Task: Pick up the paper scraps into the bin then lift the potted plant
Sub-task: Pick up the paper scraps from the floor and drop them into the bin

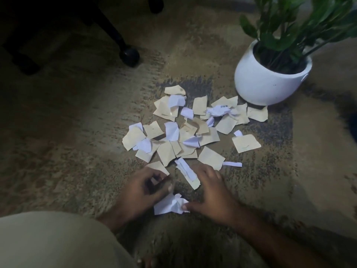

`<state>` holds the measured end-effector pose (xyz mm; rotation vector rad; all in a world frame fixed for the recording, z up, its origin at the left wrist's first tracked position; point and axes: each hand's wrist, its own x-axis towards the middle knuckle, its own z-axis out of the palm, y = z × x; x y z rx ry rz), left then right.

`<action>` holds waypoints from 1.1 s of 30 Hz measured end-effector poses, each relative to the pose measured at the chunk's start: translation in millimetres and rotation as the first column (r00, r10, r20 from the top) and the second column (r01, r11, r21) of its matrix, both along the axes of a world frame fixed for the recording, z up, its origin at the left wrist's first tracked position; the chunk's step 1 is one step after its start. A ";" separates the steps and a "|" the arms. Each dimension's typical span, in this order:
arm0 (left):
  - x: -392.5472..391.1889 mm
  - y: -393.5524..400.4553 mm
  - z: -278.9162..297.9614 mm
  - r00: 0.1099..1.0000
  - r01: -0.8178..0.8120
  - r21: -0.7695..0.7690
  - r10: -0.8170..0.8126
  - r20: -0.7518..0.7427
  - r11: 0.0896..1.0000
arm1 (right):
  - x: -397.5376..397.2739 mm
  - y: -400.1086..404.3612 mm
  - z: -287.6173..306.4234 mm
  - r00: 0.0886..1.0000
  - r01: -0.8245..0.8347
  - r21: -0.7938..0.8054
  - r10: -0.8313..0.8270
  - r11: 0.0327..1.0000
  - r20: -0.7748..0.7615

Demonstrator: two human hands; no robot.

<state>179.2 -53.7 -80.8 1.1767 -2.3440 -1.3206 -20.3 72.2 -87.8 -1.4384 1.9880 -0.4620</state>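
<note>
From the head view I saw both hands low over the carpet [81, 120], at the near edge of the paper scraps [185, 130]. The scraps, tan and white, lay scattered in a loose patch across the middle of the floor, some overlapping, with one tan piece [246, 143] lying a little apart on the right side. The left hand [143, 187] had its fingers curled in, and a tan scrap [158, 167] sat at its fingertips; I could not tell whether the hand really pinched it or only touched it. The right hand [211, 192] lay spread with relaxed fingers over the near end of a folded strip of white and tan paper [188, 176], while its thumb pressed against a crumpled white scrap [170, 204] lying between the two hands.

The potted plant [267, 82] stood on the far right, a round white pot with green leaves rising out of the top of the frame. The farthest scraps on the right reached the base of the pot. On the far left, in shadow, I made out a dark chair leg with a caster [129, 55]. A knee in tan cloth [52, 240] filled the near left corner.
</note>
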 end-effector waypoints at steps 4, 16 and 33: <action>8.9 16.9 -7.9 0.983 0.122 -0.165 -0.097 0.154 0.979 | 10.6 -7.0 -4.5 0.987 -0.098 0.086 0.107 0.991 -0.116; 8.8 5.1 -18.5 0.982 0.095 -0.314 -0.036 0.187 0.945 | 28.0 -21.2 -7.4 0.991 0.019 -0.066 -0.028 0.998 -0.133; -4.3 -29.4 -11.8 0.993 0.068 -0.231 -0.043 0.112 0.971 | -45.3 -29.8 -0.8 0.949 0.264 -0.128 -0.281 0.956 -0.145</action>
